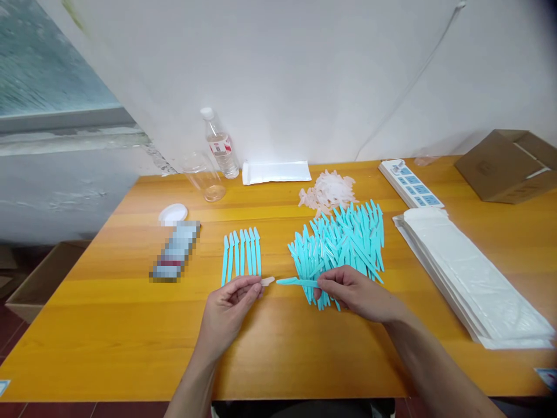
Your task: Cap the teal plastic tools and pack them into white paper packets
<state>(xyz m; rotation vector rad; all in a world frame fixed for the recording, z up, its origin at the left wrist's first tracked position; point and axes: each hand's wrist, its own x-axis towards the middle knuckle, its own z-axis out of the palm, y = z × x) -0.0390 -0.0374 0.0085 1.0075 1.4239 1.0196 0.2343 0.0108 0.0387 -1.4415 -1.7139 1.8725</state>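
- Tabletop [130,331]: wood-toned; carries all items below.
- Left hand [230,303]: grasps a small translucent cap [268,281] between thumb and fingers, narrow end pointing right.
- Right hand [354,291]: grasps one turquoise handle [288,281] by its rear end, above the near edge of the pile; its tip points left, aligned with the cap and just short of it.
- Row of seven turquoise pieces [242,255]: side by side, just beyond the left hand.
- Stack of white plastic packets [478,278]: right of the pile.
- Pile of turquoise handles [348,238]: beyond the right hand, loosely heaped.
- White lid [174,213]: left side, beside a pixelated object [176,252].
- Pile of translucent caps [334,188]: directly behind the turquoise pile.
- Power strip [411,184] and cardboard box [500,168]: far right.
- Clear jar [213,193], water bottle [223,152] and flat white packet [276,172]: near the wall [304,75].
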